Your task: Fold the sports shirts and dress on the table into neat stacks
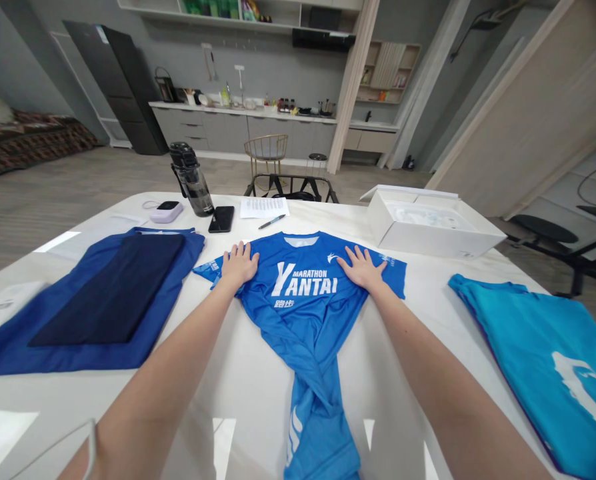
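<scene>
A blue T-shirt (308,313) printed with white "MARATHON YANTAI" lettering lies on the white table, its collar pointing away from me. The upper part is spread flat, while the lower part is bunched and twisted toward the near edge. My left hand (240,264) rests on the shirt by the left shoulder, fingers spread. On the opposite shoulder, beside a small white logo, my right hand (363,268) lies flat with its fingers apart. Neither hand grips anything.
Left are a folded dark blue garment (113,287) and a larger blue one (173,313). A water bottle (193,180), phone (221,219), pen (271,222) and paper (265,207) lie at the back. An open white box (428,233) and a turquoise shirt (538,333) are right.
</scene>
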Action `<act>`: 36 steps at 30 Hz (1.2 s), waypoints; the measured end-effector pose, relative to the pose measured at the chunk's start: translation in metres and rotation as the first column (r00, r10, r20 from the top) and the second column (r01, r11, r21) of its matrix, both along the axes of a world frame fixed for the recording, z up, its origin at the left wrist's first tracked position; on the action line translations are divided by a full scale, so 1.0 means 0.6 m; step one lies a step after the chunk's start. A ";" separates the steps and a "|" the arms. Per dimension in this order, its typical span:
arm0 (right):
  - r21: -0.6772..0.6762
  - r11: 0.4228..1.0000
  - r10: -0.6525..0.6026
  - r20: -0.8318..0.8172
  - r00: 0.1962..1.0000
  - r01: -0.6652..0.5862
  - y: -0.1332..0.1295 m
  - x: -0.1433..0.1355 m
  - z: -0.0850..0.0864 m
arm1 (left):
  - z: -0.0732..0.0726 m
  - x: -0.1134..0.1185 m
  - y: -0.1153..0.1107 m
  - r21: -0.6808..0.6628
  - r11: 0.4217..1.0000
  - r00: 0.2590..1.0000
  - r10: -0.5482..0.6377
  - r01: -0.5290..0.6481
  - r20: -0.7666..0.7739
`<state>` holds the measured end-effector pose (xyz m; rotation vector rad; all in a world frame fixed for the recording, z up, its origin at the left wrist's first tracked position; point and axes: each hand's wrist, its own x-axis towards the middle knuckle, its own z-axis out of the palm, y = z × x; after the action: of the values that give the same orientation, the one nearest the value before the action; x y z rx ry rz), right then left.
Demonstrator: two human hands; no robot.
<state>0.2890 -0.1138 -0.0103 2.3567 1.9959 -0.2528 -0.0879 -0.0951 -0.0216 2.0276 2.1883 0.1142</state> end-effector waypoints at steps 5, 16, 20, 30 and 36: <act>0.039 0.999 -0.005 -0.028 1.000 0.006 0.036 0.009 -0.007 | -0.005 0.000 0.035 0.028 1.000 1.000 0.000 0.000 0.011; 0.197 0.980 0.011 -0.159 0.987 0.021 0.053 0.017 -0.011 | -0.011 0.000 0.061 0.246 0.968 0.998 -0.054 0.043 0.038; 0.468 0.881 0.034 -0.223 0.974 0.076 0.021 0.008 0.008 | 0.012 0.026 0.016 0.434 0.873 0.965 -0.261 0.222 0.032; 0.483 0.739 0.593 -0.136 0.793 -0.470 -0.222 -0.091 0.038 | 0.058 0.124 -0.252 0.345 0.593 0.573 -0.802 0.727 0.172; 0.415 0.708 0.686 -0.209 0.697 -0.571 -0.350 -0.099 0.042 | 0.058 0.128 -0.372 0.295 0.571 0.525 -0.820 0.766 0.226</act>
<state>0.2298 -0.3237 0.0148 1.6337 3.1002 -0.3480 -0.0112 -0.3181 0.0132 2.6383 0.8882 0.4921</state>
